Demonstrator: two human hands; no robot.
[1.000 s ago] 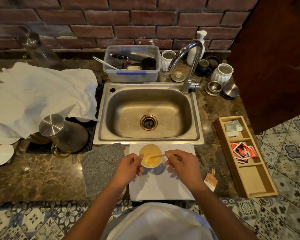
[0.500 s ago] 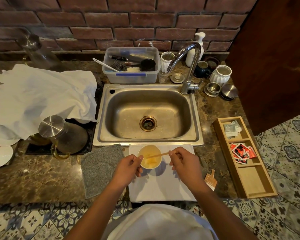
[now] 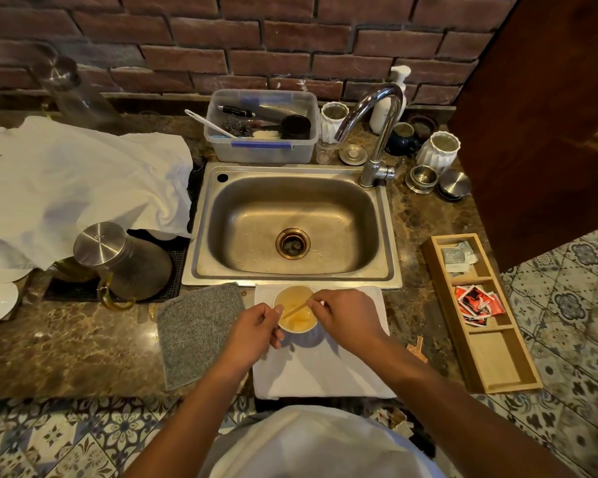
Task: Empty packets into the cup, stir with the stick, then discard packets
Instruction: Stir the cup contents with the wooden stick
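Countertop cup point(image 3: 296, 313) sits between left hand point(image 3: 256, 327) and stick-pinching right hand point(image 3: 346, 317).

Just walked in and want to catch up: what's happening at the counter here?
A person is stirring a yellowish drink. The left hand steadies the cup on a white cloth in front of the sink, while the right hand pinches the stick dipped in it. A torn packet lies to the right.

No legible text or labels anywhere.
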